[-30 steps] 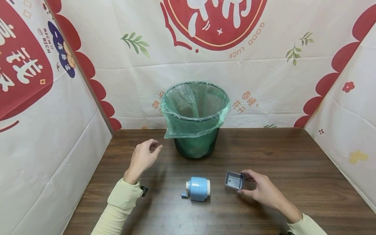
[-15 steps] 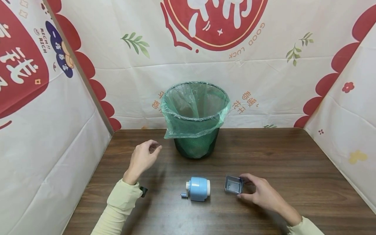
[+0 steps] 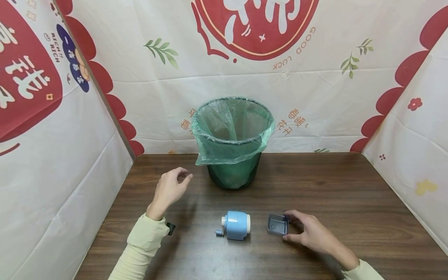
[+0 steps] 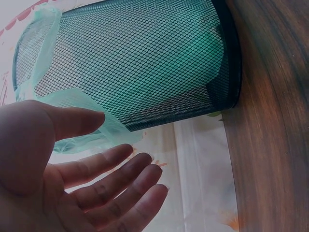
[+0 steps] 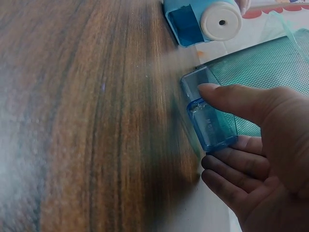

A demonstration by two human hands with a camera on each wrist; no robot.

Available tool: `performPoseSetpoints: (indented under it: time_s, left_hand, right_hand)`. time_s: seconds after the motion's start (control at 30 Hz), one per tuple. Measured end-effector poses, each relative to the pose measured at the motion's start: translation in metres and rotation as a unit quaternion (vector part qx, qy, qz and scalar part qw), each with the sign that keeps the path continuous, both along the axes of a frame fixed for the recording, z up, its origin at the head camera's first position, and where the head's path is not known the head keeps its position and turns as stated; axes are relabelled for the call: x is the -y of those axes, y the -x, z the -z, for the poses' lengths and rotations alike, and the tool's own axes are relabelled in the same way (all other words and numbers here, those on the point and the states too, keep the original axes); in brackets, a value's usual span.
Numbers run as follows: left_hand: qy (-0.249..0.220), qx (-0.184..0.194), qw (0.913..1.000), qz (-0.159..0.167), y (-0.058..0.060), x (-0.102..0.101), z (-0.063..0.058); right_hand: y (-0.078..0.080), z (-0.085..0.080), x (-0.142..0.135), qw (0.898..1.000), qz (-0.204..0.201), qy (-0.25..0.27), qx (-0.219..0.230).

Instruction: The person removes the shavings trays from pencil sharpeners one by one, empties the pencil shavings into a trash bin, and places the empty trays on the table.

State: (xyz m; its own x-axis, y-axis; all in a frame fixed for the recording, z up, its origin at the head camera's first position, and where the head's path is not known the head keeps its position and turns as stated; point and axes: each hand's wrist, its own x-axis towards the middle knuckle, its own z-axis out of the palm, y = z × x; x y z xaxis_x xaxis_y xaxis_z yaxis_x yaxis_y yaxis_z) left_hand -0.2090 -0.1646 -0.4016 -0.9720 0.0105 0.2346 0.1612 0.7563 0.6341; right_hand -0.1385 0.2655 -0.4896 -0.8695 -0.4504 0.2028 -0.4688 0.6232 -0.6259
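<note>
My right hand point(image 3: 311, 232) pinches a small clear bluish shavings drawer point(image 3: 277, 225) at its right side, thumb on one edge and fingers at the other. The drawer's open side faces up, low over the table. To its left lies a light blue pencil sharpener point(image 3: 237, 225) with a white round end and a small crank. In the right wrist view the sharpener point(image 5: 181, 24) shows a hollow slot beside its holed white face. My left hand point(image 3: 170, 187) hovers with loosely bent fingers and nothing in them, left of the mesh wastebasket point(image 4: 140, 63).
The wastebasket stands at the table's back middle, a green plastic bag point(image 3: 227, 153) folded over its rim. Dark wood-grain tabletop point(image 3: 315, 179) spreads around it. A white printed cloth point(image 3: 147, 101) hangs behind and along both sides.
My right hand has brought the drawer slightly lower and nearer, turning it until its opening faces more upward. My left hand and the sharpener stay in place.
</note>
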Motion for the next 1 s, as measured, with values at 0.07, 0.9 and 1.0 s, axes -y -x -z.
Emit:
performPoseSetpoints:
  time_s: [0.07,0.9,1.0]
  left_hand:
    - [0.001,0.002,1.0000,0.001,0.000,0.000,0.000]
    - [0.015,0.019,0.9996,0.012,0.000,0.007,0.008]
    - [0.023,0.014,0.9995,0.014,0.000,0.011,0.007]
  right_hand:
    - [0.000,0.000,0.000,1.000,-0.001,-0.001,-0.001]
    - [0.000,-0.004,-0.005,0.998,-0.006,-0.055,-0.026]
    - [0.002,-0.009,-0.008,0.998,-0.004,-0.050,-0.038]
